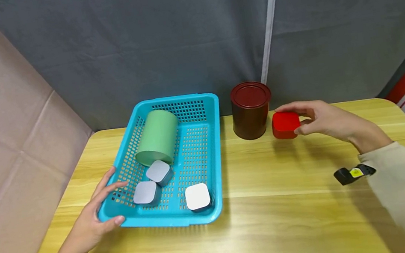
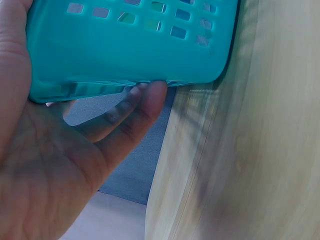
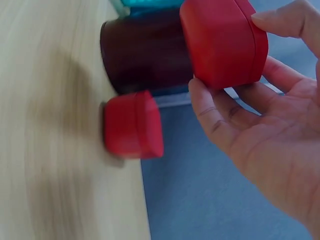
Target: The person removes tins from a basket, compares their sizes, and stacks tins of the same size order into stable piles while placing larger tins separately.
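Note:
My right hand [image 1: 314, 119] holds a red rounded-square tin [image 1: 285, 124] between thumb and fingers, raised above the table beside a dark red-brown canister [image 1: 251, 113]. A second red rounded-square tin [image 3: 131, 125] stands on the table below the held one in the right wrist view; in the head view the hand and held tin hide it. At the near left corner of a blue plastic basket [image 1: 218, 141], my left hand [image 1: 90, 222] grips the rim, its thumb on the near edge and its fingers along the left side.
Inside the basket lie a green cylinder [image 1: 158, 134] on its side, two grey-lidded tins, one of them a grey tin [image 1: 145, 193], and a white-lidded tin [image 1: 198, 196]. A grey curtain [image 1: 159, 41] rises behind the wooden table [image 1: 278, 219]; a pale padded wall [image 1: 4, 128] borders its left.

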Action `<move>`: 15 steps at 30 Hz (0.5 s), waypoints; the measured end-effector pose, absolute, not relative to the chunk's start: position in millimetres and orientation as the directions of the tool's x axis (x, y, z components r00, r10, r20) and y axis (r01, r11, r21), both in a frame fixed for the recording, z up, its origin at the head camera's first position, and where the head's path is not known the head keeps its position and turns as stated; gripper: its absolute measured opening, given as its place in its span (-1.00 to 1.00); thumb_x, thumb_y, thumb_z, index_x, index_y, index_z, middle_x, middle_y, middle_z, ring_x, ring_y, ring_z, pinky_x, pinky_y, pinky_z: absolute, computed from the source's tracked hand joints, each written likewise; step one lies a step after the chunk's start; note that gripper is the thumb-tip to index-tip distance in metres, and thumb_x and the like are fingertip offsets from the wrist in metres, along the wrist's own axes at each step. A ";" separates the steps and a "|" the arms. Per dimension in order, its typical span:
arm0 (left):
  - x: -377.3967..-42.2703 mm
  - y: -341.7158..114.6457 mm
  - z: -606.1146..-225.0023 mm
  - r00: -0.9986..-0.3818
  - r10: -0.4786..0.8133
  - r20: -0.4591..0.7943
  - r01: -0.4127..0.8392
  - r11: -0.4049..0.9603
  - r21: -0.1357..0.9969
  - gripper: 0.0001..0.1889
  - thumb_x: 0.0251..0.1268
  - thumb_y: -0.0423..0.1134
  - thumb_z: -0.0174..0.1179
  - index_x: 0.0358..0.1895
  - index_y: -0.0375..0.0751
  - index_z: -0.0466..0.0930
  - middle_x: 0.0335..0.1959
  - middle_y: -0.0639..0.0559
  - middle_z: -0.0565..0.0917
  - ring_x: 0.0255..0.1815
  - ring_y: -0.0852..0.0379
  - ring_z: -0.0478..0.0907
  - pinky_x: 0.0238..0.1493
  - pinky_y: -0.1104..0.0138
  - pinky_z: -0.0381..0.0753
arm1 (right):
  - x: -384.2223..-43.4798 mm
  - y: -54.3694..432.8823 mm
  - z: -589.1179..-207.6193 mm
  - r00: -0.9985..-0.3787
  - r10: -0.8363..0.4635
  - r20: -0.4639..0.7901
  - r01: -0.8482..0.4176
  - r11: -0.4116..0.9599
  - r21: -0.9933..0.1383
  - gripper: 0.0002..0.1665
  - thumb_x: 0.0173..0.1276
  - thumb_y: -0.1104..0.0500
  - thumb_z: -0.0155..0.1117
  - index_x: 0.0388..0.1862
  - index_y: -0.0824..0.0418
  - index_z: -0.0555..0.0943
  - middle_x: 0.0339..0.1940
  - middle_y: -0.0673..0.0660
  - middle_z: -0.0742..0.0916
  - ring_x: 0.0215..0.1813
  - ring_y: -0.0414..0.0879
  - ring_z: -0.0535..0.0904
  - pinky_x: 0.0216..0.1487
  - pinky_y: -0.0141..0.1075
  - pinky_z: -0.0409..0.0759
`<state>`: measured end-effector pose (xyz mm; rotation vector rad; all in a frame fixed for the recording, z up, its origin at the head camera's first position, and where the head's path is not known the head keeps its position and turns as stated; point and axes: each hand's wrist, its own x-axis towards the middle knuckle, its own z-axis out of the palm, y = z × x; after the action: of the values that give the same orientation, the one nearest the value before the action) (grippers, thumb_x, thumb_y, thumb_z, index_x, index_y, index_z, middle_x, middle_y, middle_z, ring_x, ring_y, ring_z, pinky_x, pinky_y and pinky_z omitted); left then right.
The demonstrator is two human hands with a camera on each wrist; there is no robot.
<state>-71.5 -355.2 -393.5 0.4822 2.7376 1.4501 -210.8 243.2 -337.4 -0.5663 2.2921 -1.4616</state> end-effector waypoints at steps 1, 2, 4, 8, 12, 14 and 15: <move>-71.5 -355.0 -393.4 -0.953 0.272 0.138 0.267 0.526 0.808 -0.24 0.11 -0.33 0.44 0.46 -0.17 0.44 0.78 0.09 -0.09 0.70 0.39 -0.16 0.44 0.47 0.01 | -212.5 244.5 -339.0 -0.860 -0.502 -0.095 -0.130 0.394 -0.910 -0.30 0.38 0.45 0.18 0.52 0.29 0.41 0.18 -0.17 0.68 0.14 -0.21 0.59 0.03 -0.39 0.61; -71.5 -354.9 -393.4 -0.952 0.272 0.137 0.267 0.526 0.807 -0.24 0.11 -0.34 0.44 0.46 -0.16 0.44 0.78 0.09 -0.09 0.70 0.39 -0.16 0.44 0.47 0.01 | -214.4 245.7 -340.6 -0.867 -0.488 -0.102 -0.122 0.407 -0.905 -0.29 0.39 0.44 0.18 0.53 0.28 0.40 0.19 -0.17 0.67 0.14 -0.22 0.58 0.04 -0.40 0.60; -71.5 -354.7 -393.2 -0.953 0.271 0.136 0.266 0.532 0.804 -0.24 0.11 -0.34 0.44 0.46 -0.14 0.44 0.78 0.10 -0.09 0.70 0.39 -0.16 0.35 0.57 0.04 | -218.1 248.1 -343.2 -0.880 -0.459 -0.119 -0.104 0.432 -0.896 -0.28 0.41 0.42 0.19 0.56 0.26 0.38 0.23 -0.17 0.64 0.18 -0.25 0.54 0.06 -0.43 0.59; -71.3 -354.2 -392.7 -0.954 0.270 0.133 0.264 0.535 0.803 -0.25 0.10 -0.34 0.44 0.46 -0.14 0.45 0.77 0.10 -0.09 0.69 0.39 -0.16 0.30 0.61 0.07 | -225.3 252.4 -347.8 -0.900 -0.412 -0.141 -0.081 0.476 -0.876 -0.25 0.44 0.38 0.18 0.60 0.21 0.34 0.35 -0.11 0.56 0.25 -0.30 0.46 0.09 -0.47 0.56; -70.6 -353.3 -392.1 -0.955 0.266 0.128 0.257 0.534 0.805 -0.25 0.12 -0.34 0.43 0.46 -0.13 0.44 0.77 0.11 -0.10 0.69 0.39 -0.17 0.32 0.57 0.06 | -231.3 255.5 -351.6 -0.910 -0.389 -0.144 -0.075 0.494 -0.866 -0.26 0.47 0.34 0.17 0.61 0.17 0.33 0.37 -0.12 0.56 0.30 -0.28 0.41 0.11 -0.47 0.52; -70.4 -353.3 -392.0 -0.957 0.262 0.124 0.250 0.530 0.811 -0.25 0.12 -0.34 0.43 0.46 -0.13 0.44 0.77 0.11 -0.10 0.70 0.39 -0.18 0.52 0.33 0.03 | -233.7 256.5 -353.6 -0.913 -0.384 -0.139 -0.076 0.493 -0.867 -0.27 0.47 0.33 0.17 0.61 0.17 0.34 0.33 -0.18 0.58 0.30 -0.27 0.40 0.12 -0.48 0.50; -70.4 -353.2 -392.0 -0.957 0.262 0.123 0.248 0.526 0.814 -0.25 0.12 -0.34 0.43 0.46 -0.13 0.44 0.77 0.12 -0.10 0.70 0.39 -0.18 0.58 0.15 -0.01 | -234.8 256.8 -354.6 -0.914 -0.383 -0.136 -0.077 0.492 -0.867 -0.27 0.47 0.33 0.16 0.61 0.17 0.34 0.30 -0.22 0.59 0.30 -0.27 0.40 0.12 -0.49 0.50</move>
<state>-70.4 -353.2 -392.0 0.4563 2.7308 1.4526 -234.8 256.8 -354.6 -0.3870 2.4295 -1.3899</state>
